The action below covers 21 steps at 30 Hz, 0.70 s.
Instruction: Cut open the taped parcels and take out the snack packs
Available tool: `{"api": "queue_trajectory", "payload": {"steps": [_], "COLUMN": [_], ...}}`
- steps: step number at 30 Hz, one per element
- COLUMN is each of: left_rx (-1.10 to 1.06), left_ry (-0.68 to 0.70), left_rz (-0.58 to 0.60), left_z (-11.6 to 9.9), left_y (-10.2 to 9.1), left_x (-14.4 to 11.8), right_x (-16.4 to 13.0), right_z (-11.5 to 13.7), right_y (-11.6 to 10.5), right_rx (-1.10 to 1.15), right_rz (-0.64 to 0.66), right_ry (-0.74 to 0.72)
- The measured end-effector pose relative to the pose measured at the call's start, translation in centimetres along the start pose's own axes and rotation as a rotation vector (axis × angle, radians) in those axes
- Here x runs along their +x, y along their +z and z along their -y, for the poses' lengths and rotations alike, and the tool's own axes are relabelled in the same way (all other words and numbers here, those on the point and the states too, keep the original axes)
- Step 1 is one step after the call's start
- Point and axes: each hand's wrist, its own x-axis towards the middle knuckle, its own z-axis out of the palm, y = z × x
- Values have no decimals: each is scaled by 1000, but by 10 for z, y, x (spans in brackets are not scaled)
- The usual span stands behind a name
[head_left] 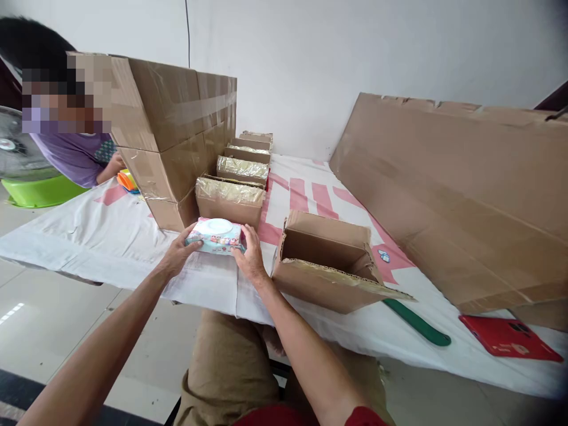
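A pack of wet wipes (216,241), pale blue and pink with a white oval lid, is held between my two hands near the table's front edge. My left hand (181,251) grips its left end, thumb on the front side. On the right end, the fingers and thumb of my right hand (251,251) close around the corner. Just right of my right hand stands an open cardboard box (328,284), its flaps up and its inside in shadow. Behind the pack is another cardboard box (229,204) with shiny tape along its top.
Stacked closed cartons (173,106) rise at the left, with a row of open boxes (243,165) beside them. A large cardboard sheet (461,201) leans at right. A green-handled tool (419,322) and a red phone (510,337) lie front right. Another person (71,148) sits behind the cartons.
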Motion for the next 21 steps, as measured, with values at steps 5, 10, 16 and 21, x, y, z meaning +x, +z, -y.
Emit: {"api": "queue_trajectory", "payload": {"steps": [5, 10, 16, 21], "left_rx": [167, 261, 266, 248], "left_ry": [5, 26, 10, 22], "left_rz": [-130, -186, -224, -270], "left_z": [21, 30, 35, 43], "left_y": [3, 7, 10, 17], "left_x": [12, 10, 6, -5], "right_x": [-3, -21, -61, -90], "right_z": [-20, -28, 16, 93], "right_y": [4, 11, -22, -88], "right_rx": [-24, 2, 63, 336], "right_rz": [-49, -16, -5, 201], "right_ry": [38, 49, -8, 40]}}
